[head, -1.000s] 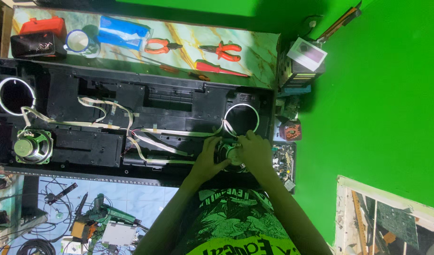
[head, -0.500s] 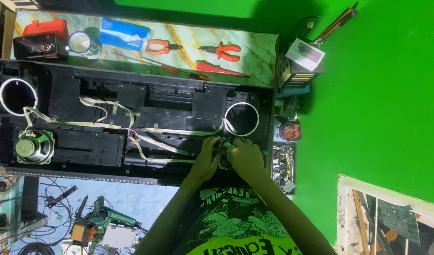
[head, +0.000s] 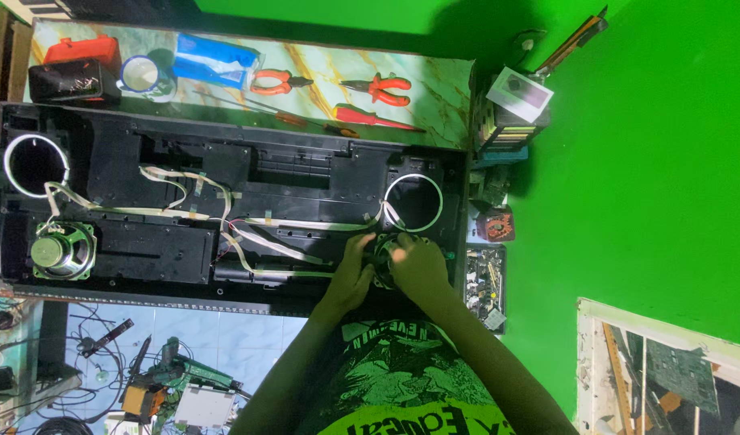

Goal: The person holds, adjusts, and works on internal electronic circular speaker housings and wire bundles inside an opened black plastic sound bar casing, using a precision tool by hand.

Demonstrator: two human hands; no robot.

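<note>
- Green backdrop; black keyboard casing (head: 225, 201) is lying open on the bench.
- Left hand (head: 350, 274) and right hand (head: 418, 266) are curling closed around the right speaker (head: 384, 256), near right corner.
- Speaker: likely magnet-heavy, rigid frame, fragile cone; grip the rim.

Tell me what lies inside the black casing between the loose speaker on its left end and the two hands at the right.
In the head view, between the speaker and the left hand and right hand, flat white ribbon cables run taped across the casing.

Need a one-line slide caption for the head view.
Both hands, left and right, grip a speaker inside an opened black casing; pliers lie beyond.
</note>
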